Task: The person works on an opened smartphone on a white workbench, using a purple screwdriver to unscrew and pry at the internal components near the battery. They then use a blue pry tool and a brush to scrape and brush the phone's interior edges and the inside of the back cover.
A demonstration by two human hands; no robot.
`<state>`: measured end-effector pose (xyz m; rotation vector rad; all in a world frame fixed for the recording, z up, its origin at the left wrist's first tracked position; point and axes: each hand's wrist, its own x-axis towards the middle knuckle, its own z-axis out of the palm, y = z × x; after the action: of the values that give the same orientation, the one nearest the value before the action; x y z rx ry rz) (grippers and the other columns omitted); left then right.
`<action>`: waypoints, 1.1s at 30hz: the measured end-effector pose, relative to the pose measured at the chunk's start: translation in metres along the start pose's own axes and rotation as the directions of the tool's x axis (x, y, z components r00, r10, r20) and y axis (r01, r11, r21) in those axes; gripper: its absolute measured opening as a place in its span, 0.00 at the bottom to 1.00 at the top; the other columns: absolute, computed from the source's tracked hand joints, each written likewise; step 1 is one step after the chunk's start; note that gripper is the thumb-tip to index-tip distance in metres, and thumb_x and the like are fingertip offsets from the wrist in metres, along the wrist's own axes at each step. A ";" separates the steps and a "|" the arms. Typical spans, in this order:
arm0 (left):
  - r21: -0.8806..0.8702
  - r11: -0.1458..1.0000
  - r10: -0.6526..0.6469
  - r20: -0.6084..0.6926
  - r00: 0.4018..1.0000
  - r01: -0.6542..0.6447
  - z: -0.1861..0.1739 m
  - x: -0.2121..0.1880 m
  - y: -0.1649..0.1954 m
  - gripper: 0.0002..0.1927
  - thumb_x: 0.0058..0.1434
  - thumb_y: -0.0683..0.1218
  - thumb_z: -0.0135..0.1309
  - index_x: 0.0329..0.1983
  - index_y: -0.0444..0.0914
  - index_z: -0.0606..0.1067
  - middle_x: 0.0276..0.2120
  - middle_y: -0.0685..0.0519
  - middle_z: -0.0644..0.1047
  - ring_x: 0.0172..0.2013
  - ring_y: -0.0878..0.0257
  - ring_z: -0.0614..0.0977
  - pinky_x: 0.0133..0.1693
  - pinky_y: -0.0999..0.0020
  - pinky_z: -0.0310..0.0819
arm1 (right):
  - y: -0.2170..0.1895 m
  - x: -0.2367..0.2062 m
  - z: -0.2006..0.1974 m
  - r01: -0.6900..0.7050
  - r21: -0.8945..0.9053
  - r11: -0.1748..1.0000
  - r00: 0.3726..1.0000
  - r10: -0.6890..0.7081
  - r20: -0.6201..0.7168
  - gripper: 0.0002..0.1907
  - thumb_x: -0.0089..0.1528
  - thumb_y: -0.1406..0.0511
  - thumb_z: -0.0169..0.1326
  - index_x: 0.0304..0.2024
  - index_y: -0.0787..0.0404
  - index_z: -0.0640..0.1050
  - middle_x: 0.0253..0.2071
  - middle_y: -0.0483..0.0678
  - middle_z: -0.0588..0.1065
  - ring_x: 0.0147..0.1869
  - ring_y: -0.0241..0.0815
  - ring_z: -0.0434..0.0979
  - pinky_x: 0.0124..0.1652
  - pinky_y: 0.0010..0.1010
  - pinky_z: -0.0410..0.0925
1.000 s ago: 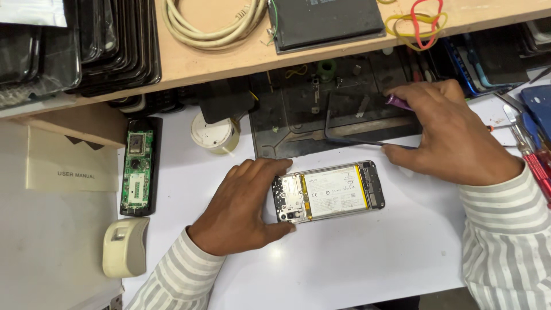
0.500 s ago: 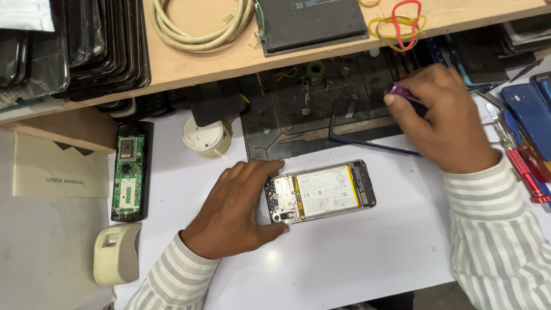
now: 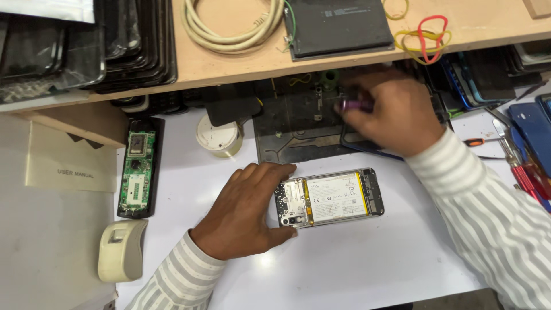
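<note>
The opened phone (image 3: 330, 198) lies back-up, cover off, on the white bench (image 3: 356, 270), near the middle and slightly toward the front edge. Its white battery and the circuit board at its left end are exposed.

The left hand (image 3: 247, 215) rests palm-down on the bench and clamps the left end of the phone: the fingertips lie along the far long edge and the thumb presses the near corner.

The right hand (image 3: 390, 112) is raised over the dark work mat (image 3: 293, 123) at the rear of the bench, under the wooden shelf (image 3: 229, 63). Its fingers are closed around a small purple tool (image 3: 353, 105); only the purple end shows, and the tip cannot be made out. This hand is well apart from the phone.

Left of the phone, toward the left edge of the bench: 1 green circuit board in a black case (image 3: 136, 172), 1 round white container (image 3: 218, 136) and 1 beige plastic housing (image 3: 120, 250). Red-handled screwdrivers (image 3: 525, 172) lie at the right edge.
</note>
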<state>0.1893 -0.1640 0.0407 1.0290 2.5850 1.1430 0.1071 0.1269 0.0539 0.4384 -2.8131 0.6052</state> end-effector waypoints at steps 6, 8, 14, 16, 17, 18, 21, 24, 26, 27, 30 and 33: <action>-0.013 1.000 -0.008 0.003 1.000 0.008 -0.023 -0.013 -0.012 0.50 0.37 0.48 0.74 0.64 0.34 0.66 0.52 0.46 0.74 0.51 0.49 0.74 0.51 0.56 0.66 | 0.004 0.053 0.038 0.249 -0.189 0.950 0.948 -0.279 -0.152 0.25 0.57 0.56 0.68 0.49 0.65 0.81 0.42 0.56 0.79 0.46 0.59 0.79 0.45 0.47 0.71; -0.020 1.000 -0.008 0.001 1.000 0.008 -0.028 -0.015 -0.016 0.49 0.37 0.48 0.74 0.64 0.34 0.66 0.52 0.46 0.74 0.51 0.50 0.74 0.51 0.56 0.66 | 0.007 0.059 0.047 0.203 -0.213 0.956 0.965 -0.232 -0.121 0.24 0.56 0.57 0.67 0.49 0.65 0.81 0.40 0.56 0.79 0.44 0.59 0.79 0.43 0.48 0.71; -0.013 1.000 -0.006 0.013 1.000 0.006 -0.034 -0.024 -0.036 0.49 0.38 0.49 0.74 0.64 0.33 0.66 0.52 0.45 0.73 0.51 0.50 0.74 0.50 0.56 0.66 | 0.020 0.049 0.048 0.064 -0.062 0.996 0.983 -0.073 -0.169 0.14 0.63 0.61 0.63 0.47 0.61 0.82 0.43 0.52 0.82 0.45 0.52 0.82 0.44 0.40 0.72; -0.018 1.000 -0.002 0.012 1.000 0.002 -0.029 -0.027 -0.035 0.49 0.38 0.49 0.74 0.64 0.33 0.66 0.52 0.45 0.73 0.50 0.50 0.74 0.50 0.56 0.66 | 0.020 0.041 0.049 0.040 -0.011 0.999 0.988 -0.041 -0.146 0.15 0.63 0.61 0.63 0.48 0.62 0.81 0.44 0.52 0.81 0.45 0.50 0.82 0.44 0.37 0.73; -0.017 1.000 0.001 0.010 1.000 -0.001 -0.027 -0.028 -0.033 0.49 0.38 0.49 0.75 0.64 0.33 0.66 0.51 0.45 0.73 0.50 0.50 0.74 0.50 0.56 0.66 | 0.019 0.038 0.048 0.029 0.015 0.999 0.990 -0.027 -0.137 0.15 0.63 0.61 0.63 0.48 0.63 0.80 0.44 0.52 0.81 0.46 0.49 0.83 0.44 0.35 0.73; -0.012 1.000 -0.004 0.010 1.000 0.004 -0.025 -0.028 -0.031 0.49 0.38 0.49 0.75 0.64 0.33 0.66 0.51 0.46 0.74 0.50 0.50 0.75 0.50 0.56 0.66 | 0.017 0.035 0.046 0.040 0.086 0.995 0.992 -0.030 -0.121 0.15 0.62 0.60 0.63 0.48 0.62 0.80 0.44 0.52 0.81 0.47 0.48 0.83 0.45 0.35 0.73; -0.002 1.000 -0.009 0.008 1.000 0.009 -0.022 -0.028 -0.023 0.50 0.37 0.49 0.75 0.64 0.34 0.66 0.51 0.46 0.74 0.50 0.50 0.75 0.50 0.57 0.66 | 0.006 0.030 0.039 0.053 0.125 0.991 0.997 -0.046 -0.054 0.17 0.62 0.57 0.63 0.48 0.60 0.81 0.44 0.52 0.82 0.47 0.49 0.83 0.48 0.37 0.73; -0.004 1.000 -0.005 0.005 1.000 0.005 -0.020 -0.027 -0.017 0.50 0.37 0.48 0.75 0.64 0.34 0.66 0.51 0.46 0.74 0.50 0.50 0.75 0.50 0.57 0.66 | -0.007 0.023 0.029 0.039 -0.043 0.998 0.998 -0.037 0.044 0.19 0.60 0.54 0.65 0.48 0.58 0.83 0.42 0.53 0.82 0.45 0.53 0.82 0.47 0.42 0.72; -0.003 1.000 -0.002 0.002 1.000 0.002 -0.020 -0.027 -0.016 0.50 0.36 0.48 0.75 0.64 0.33 0.66 0.51 0.45 0.74 0.50 0.50 0.75 0.51 0.57 0.66 | -0.015 0.018 0.029 0.021 0.017 1.000 0.996 -0.022 0.082 0.24 0.55 0.53 0.66 0.49 0.56 0.83 0.41 0.53 0.81 0.44 0.52 0.82 0.47 0.41 0.72; 0.000 1.000 0.004 -0.001 1.000 -0.004 -0.019 -0.027 -0.015 0.50 0.37 0.48 0.75 0.64 0.33 0.66 0.51 0.45 0.74 0.51 0.50 0.75 0.51 0.57 0.66 | -0.017 0.017 0.028 0.036 0.001 0.999 0.997 -0.036 0.075 0.23 0.55 0.53 0.66 0.49 0.56 0.83 0.42 0.53 0.81 0.44 0.53 0.82 0.46 0.41 0.72; 0.001 1.000 0.015 -0.006 1.000 -0.015 -0.019 -0.030 -0.015 0.50 0.37 0.49 0.75 0.64 0.33 0.66 0.52 0.45 0.74 0.51 0.49 0.75 0.51 0.56 0.66 | -0.016 0.015 0.030 0.090 -0.042 0.995 0.996 -0.090 0.008 0.20 0.57 0.55 0.65 0.48 0.57 0.84 0.43 0.53 0.82 0.45 0.53 0.82 0.46 0.41 0.73; -0.007 1.000 -0.004 0.002 1.000 0.004 -0.021 -0.037 -0.018 0.50 0.37 0.49 0.75 0.64 0.33 0.66 0.52 0.45 0.74 0.51 0.50 0.75 0.51 0.56 0.66 | 0.000 0.015 0.021 0.103 -0.041 0.994 0.990 -0.106 -0.093 0.19 0.62 0.56 0.64 0.50 0.59 0.82 0.45 0.53 0.81 0.47 0.52 0.82 0.49 0.42 0.74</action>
<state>0.1999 -0.2092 0.0374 1.0230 2.5788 1.1488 0.0899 0.1138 0.0397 0.5318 -2.6871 0.5386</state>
